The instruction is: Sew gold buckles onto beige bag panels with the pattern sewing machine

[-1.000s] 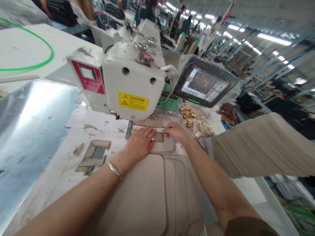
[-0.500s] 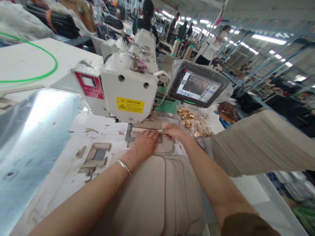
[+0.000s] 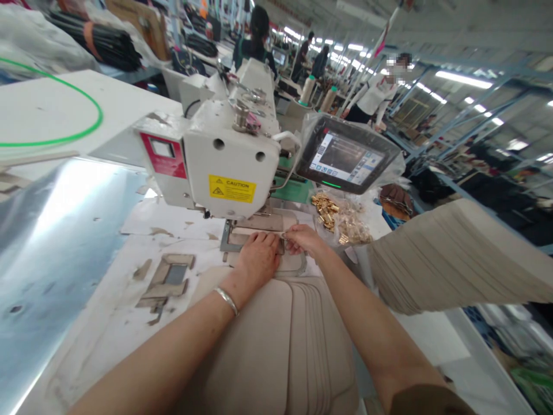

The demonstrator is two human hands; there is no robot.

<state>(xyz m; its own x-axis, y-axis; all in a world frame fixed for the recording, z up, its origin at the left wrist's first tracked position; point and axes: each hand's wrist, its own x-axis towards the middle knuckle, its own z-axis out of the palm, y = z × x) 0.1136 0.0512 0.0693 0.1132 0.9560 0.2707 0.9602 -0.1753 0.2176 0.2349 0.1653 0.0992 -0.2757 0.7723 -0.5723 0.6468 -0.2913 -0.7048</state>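
Observation:
My left hand point(image 3: 258, 260) lies flat, fingers together, on a beige sewing template point(image 3: 263, 236) under the needle area of a white industrial sewing machine point(image 3: 228, 167). My right hand point(image 3: 305, 239) pinches a thin pale strip point(image 3: 270, 231) at the template's edge between its fingertips. The two hands nearly meet there. A metal presser clamp point(image 3: 227, 239) stands just left of my left fingers. A stack of beige cut panels point(image 3: 276, 346) lies under my forearms. My left wrist wears a silver bangle point(image 3: 226, 300).
A control touchscreen point(image 3: 345, 155) stands right of the machine, above a bag of gold metal fittings point(image 3: 337, 219). A tall stack of beige panels point(image 3: 453, 253) juts in at right. A shiny metal sheet point(image 3: 56, 242) and stained paper point(image 3: 129, 276) cover the table's left side. Co-workers stand beyond.
The view has swung slightly and levelled. My left hand has slid a little right, closer to my right hand, which stays pinched at the template's edge.

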